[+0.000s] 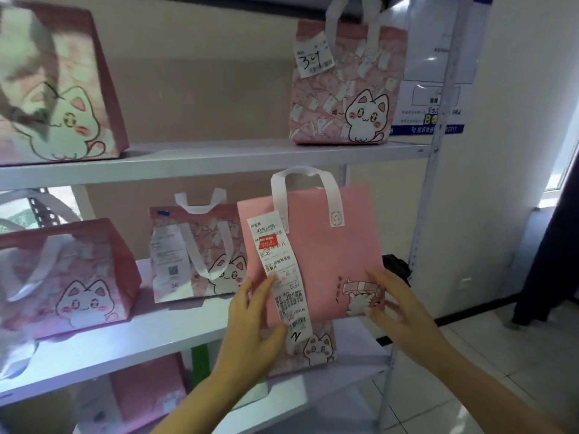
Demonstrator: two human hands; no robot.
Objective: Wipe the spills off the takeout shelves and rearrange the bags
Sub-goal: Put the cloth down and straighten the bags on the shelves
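Head view: person holds the plain pink bag (329, 252) at the right end of the middle shelf (131, 343), one hand on each side. Left hand (250, 327) has its fingers spread along the bag's left edge with the thumb pressing on the lower part of the long receipt (282, 270). Right hand (398, 305) has its fingers spread and loosely bent against the bag's right edge, near the small cat print. It looks like a side squeeze, not a handle carry; both white handles stand free on top.

Risks, judging from this:
- The bag is soft and flat, so a side squeeze could buckle it and let it slip, more so if there's weight inside.
- The receipt hangs by its top end only. A thumb sliding over it could tear it off or crumple it, and the order number is lost.
- A second, patterned bag (310, 349) sits right behind or under the held one. Pushing in could tip it or shove it off the front lip.
- The cat-print bag (197, 252) stands just to the left, so a sideways shift could knock it.
- No cloth in either hand, and can't tell whether any spill is left on the shelf. Setting the bag on a wet patch would soil its base.
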